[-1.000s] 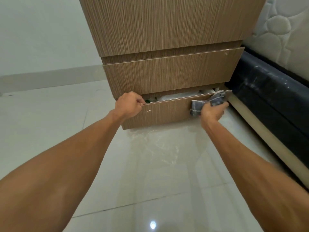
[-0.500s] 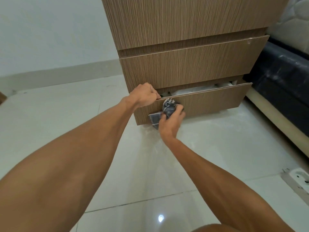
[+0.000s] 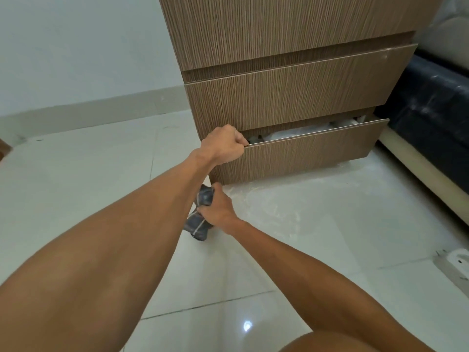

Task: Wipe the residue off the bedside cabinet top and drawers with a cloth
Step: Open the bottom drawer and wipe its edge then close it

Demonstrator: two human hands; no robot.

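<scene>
Gripping the top edge of the part-open bottom drawer (image 3: 312,154) of the cabinet (image 3: 291,29), the left hand (image 3: 223,144) is closed; the right hand (image 3: 218,212), below the left forearm, clutches the cloth (image 3: 199,224) near the floor (image 3: 317,237).

One cabinet (image 3: 291,24) with two drawers (image 3: 286,97), one cloth (image 3: 200,219), two hands (image 3: 224,144), one bed (image 3: 436,97).
</scene>
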